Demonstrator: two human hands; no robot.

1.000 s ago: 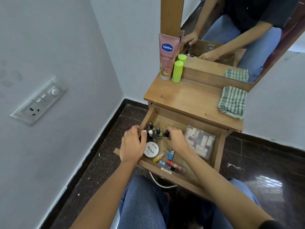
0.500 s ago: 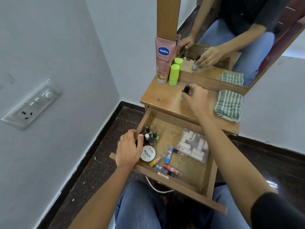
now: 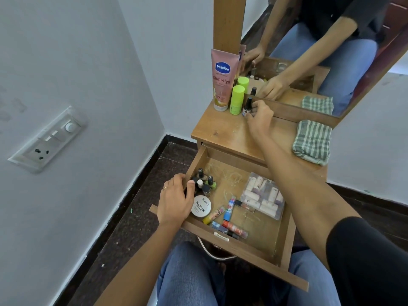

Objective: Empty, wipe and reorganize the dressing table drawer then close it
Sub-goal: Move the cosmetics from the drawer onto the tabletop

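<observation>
Now: emptying the drawer [image 3: 284, 244]; the right hand [image 3: 259, 117] sets one nail polish bottle [image 3: 249, 106] upright on the bench [image 3: 223, 133], just beside the green bottle [image 3: 236, 100] and the pink tube [image 3: 221, 82], upper middle of the frame.
Right fingers [image 3: 254, 109]: curled round the small bottle; if its bottom already touches the wood I cannot tell.
Left hand [image 3: 176, 200]: holds the left wall of the drawer, thumb inside, against the group of bottles [image 3: 206, 184]; if it also holds one, I cannot tell.
Drawer: pulled out, lower middle of the frame; inside are the group of bottles in the upper left corner, a white tin [image 3: 201, 206], coloured sticks [image 3: 227, 217] and a clear pouch [image 3: 263, 195] at right.
Advice: probably best to let go only when the bottle stands firm, and to keep it close to the green bottle, so room stays for the other things; the bottles are narrow and could tip.
Surface: wooden bench with pale scratches; a folded checked cloth [image 3: 312, 142] lies at its right edge.
Room: grey walls, a switch plate [image 3: 47, 139] at left, dark floor [image 3: 132, 217], a mirror [image 3: 331, 62] behind the bench.
</observation>
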